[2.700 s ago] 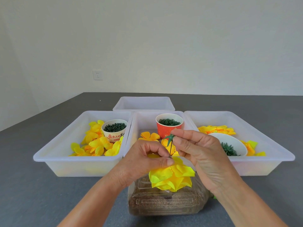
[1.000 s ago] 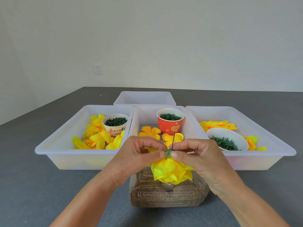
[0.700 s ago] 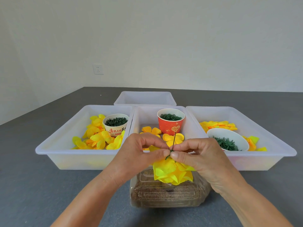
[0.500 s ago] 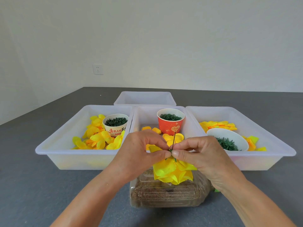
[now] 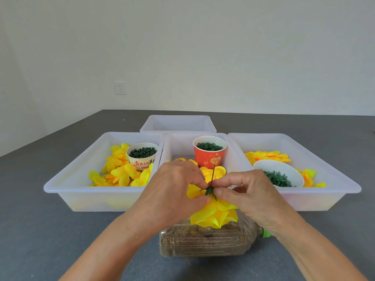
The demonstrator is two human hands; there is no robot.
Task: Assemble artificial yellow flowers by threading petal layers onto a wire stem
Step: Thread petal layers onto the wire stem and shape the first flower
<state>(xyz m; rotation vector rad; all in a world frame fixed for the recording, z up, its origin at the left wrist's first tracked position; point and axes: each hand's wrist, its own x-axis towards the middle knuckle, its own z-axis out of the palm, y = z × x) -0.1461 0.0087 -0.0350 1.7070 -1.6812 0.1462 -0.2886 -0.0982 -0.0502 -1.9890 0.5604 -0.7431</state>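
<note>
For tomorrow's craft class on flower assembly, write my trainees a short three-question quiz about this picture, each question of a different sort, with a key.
1. True or false: the red cup stands in the middle tray.
2. What sticks up between the left hand and right hand?
   A. scissors
   B. wire stem
   C. pencil
3. Fill in: the white bowl holds ____ parts.

Key:
1. true
2. B
3. green

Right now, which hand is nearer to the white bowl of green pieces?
Right. The right hand is just in front of the white bowl, beside its left edge; the left hand is farther left, past the wire stem.
</note>
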